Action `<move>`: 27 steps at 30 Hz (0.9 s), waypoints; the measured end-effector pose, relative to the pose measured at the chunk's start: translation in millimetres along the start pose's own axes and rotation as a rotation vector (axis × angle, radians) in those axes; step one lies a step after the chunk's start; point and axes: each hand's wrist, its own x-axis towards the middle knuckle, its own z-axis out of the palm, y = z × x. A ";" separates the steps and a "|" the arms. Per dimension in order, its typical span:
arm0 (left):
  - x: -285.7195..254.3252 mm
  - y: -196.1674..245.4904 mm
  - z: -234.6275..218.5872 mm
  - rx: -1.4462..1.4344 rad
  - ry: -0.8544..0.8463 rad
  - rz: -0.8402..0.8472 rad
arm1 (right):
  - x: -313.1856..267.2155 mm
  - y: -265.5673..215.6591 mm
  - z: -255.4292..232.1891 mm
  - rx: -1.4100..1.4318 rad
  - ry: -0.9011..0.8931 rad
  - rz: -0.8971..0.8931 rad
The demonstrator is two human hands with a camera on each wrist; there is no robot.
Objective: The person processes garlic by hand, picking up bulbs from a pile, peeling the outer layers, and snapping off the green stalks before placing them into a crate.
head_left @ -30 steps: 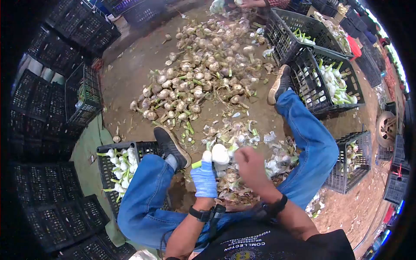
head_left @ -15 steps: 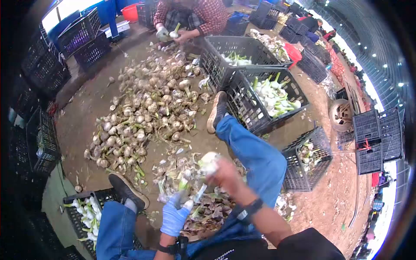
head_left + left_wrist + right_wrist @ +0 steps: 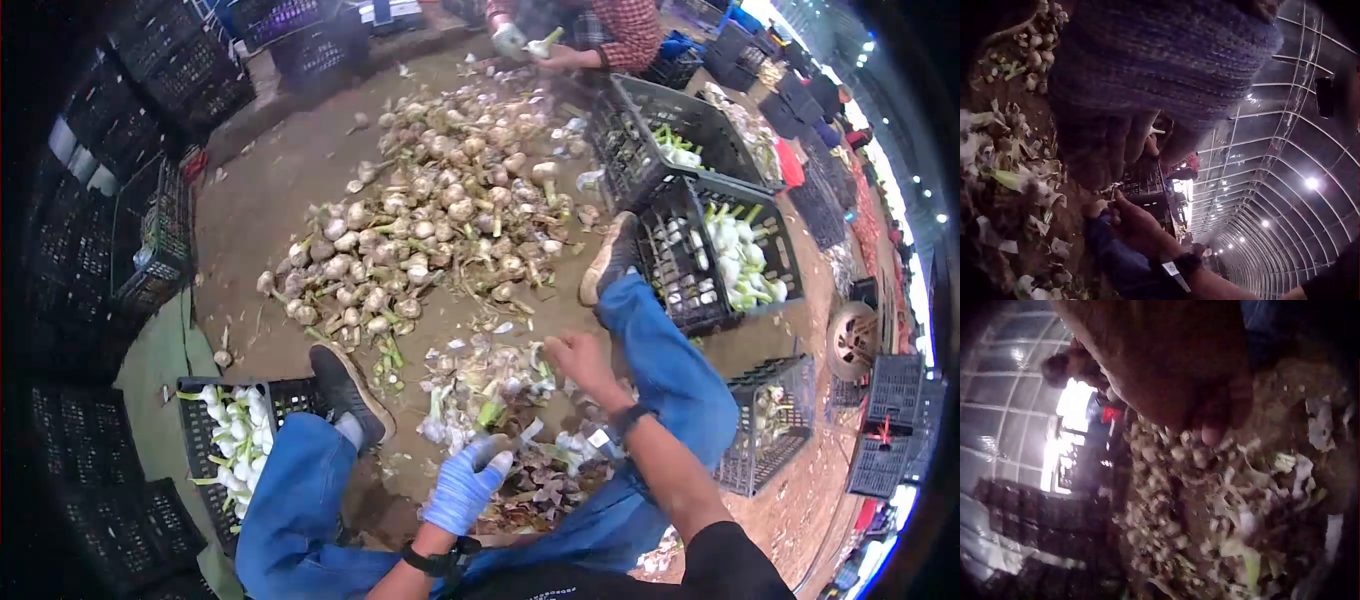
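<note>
My left hand [image 3: 465, 488], in a blue glove with bare or dark fingertips, hangs above the peelings with its fingers loosely bent and no bulb in them. Its glove [image 3: 1160, 62] fills the top of the left wrist view. To the right and farther forward, my bare right hand [image 3: 582, 364] has its fingers curled, with no bulb visible in it; the right wrist view shows the curled hand [image 3: 1172, 381] in shadow. Beneath and between both hands lie garlic skins and cut leaves [image 3: 485, 385]. Beyond them spreads a heap of untrimmed garlic bulbs [image 3: 425, 230].
A crate [image 3: 198, 445] of white garlic stands by my left leg. More crates of garlic [image 3: 690, 290] stand beyond my right foot, and another crate [image 3: 740, 455] sits beside my right knee. Opposite, a person in a checked shirt [image 3: 625, 35] holds a garlic stem.
The white bulb that my right hand gripped half a second ago is out of it. The head view has swung left again, and the hands stand apart.
</note>
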 end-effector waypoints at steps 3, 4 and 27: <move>5.7 0.5 -5.0 -0.012 0.032 0.030 | 52.1 -10.5 46.5 -0.243 0.107 -0.151; 8.5 -1.3 -7.1 -0.015 0.042 0.021 | 74.2 -2.3 60.7 -0.242 0.093 -0.151; 26.1 -38.0 -16.2 -0.084 0.096 0.175 | -131.3 -92.7 14.8 -0.680 -0.249 -0.791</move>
